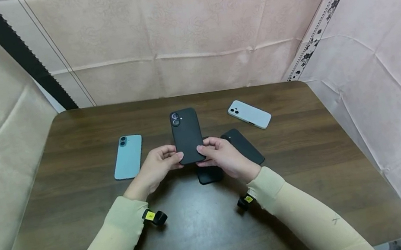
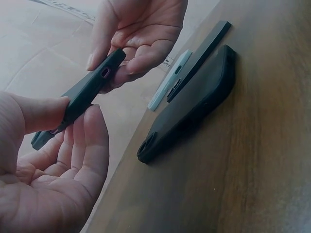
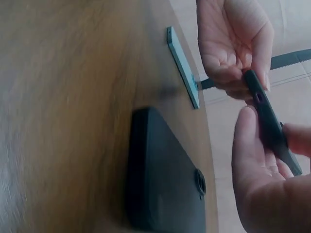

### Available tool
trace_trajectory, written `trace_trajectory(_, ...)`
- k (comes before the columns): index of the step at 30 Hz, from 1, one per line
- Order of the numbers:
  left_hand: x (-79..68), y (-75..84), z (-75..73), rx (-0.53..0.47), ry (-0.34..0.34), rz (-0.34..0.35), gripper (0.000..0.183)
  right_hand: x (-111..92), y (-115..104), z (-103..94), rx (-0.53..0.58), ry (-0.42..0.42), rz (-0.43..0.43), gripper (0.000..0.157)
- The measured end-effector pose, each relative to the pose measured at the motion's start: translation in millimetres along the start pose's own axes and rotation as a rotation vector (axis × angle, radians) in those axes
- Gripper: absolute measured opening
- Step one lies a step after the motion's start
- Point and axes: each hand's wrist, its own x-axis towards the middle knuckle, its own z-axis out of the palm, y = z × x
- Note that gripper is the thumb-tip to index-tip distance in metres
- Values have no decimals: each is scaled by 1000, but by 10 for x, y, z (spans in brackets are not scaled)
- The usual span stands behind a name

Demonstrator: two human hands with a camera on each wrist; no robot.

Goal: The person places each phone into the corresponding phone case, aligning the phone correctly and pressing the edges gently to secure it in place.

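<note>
1. Left hand [image 1: 157, 166] and right hand [image 1: 228, 160] angle inward from pale green sleeves [image 1: 126, 226]; thumbs and fingers grip the black phone [image 1: 187, 136] at its lower corners.
2. The black phone is raised above the surface [image 1: 188, 249], lens end uppermost in the head view.
3. Its back is matte, with rounded corners and two round lenses.
4. The surface is brown with wood grain; it carries a light blue phone [image 1: 129, 158], a whitish phone [image 1: 250, 114] and two dark phones [image 1: 244, 147].
</note>
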Motion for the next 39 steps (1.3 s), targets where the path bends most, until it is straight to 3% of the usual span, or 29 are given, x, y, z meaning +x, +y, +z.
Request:
trace_trajectory(9, -38, 10, 6, 26, -9, 1, 31, 9, -92, -101, -202, 46, -12, 27)
trace_trajectory(21, -50, 50, 20, 13, -47, -3, 32, -2, -40, -87, -180, 47, -12, 21)
trace_trajectory(27, -45, 47, 26, 24, -28, -5, 32, 4, -16, -57, -163, 3, -7, 23)
trace_trajectory(39, -55, 18, 13, -16, -33, -12, 30, 21, -49, -131, -239, -42, -25, 31)
